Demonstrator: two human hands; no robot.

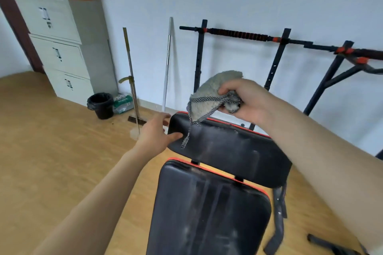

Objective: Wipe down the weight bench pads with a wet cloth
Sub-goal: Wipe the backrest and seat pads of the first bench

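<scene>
The right hand is clutching a grey cloth above the back pad, whose far-left corner the open left hand is touching.

Two black bench pads lie end to end. Beyond them: one cloth, two hands, one bin, three stacked cabinets, two leaning poles.
</scene>
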